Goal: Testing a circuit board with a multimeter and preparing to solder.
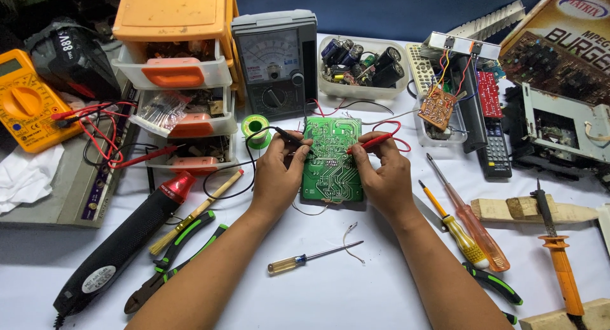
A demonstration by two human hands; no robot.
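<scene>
Two probes are on the green circuit board (332, 160), which lies flat on the white table (356, 292), copper side up, between the person's hands. The left hand (277, 176) pinches the black probe (291, 139) with its tip on the board's upper left part; the right hand (381, 174) pinches the red probe (372, 141), its tip touching the traces a little right of the black one. Both leads run up from the grips to the grey analog meter (274, 63) standing just beyond the board. Judging by this, checking of the board is under way — both tips are planted, and most of the traces lie below them; how much is already tested cannot be told.

Up and left of the left grip, an orange drawer unit (175, 57) has three drawers pulled partly out, holding small parts and clear bags. Up and right of the right grip, a clear tub (359, 66) holds dark cylindrical capacitors. Nearer the person than both grips lies a small yellow-handled screwdriver (311, 259) — well apart from the hands.
</scene>
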